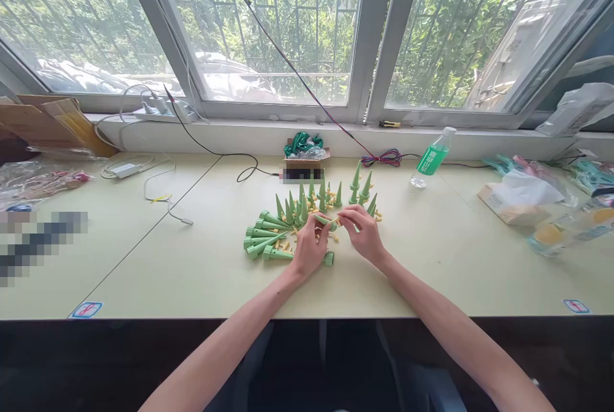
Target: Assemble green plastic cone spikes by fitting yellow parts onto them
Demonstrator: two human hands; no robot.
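Observation:
My left hand (311, 244) is closed around a green plastic spike (324, 221), held tilted just above the table. Pinched in my right hand (362, 230) is a small yellow peg (338, 220), at the spike's wide end; whether it sits inside the spike I cannot tell. Several green spikes lie fanned out to the left, one of them a capped spike (277, 253). Behind my hands stand more spikes, among them an upright spike (355, 176). Loose yellow pegs (286, 246) are scattered between them. A green cap end (329, 258) shows below my left hand.
A small open box (307, 159) with green material stands at the back. To its right are a coiled cable (384, 157) and a tilted water bottle (433, 159). A tissue box (508, 201) and a bottle lying down (570, 228) are far right. A white cable (167, 204) lies left.

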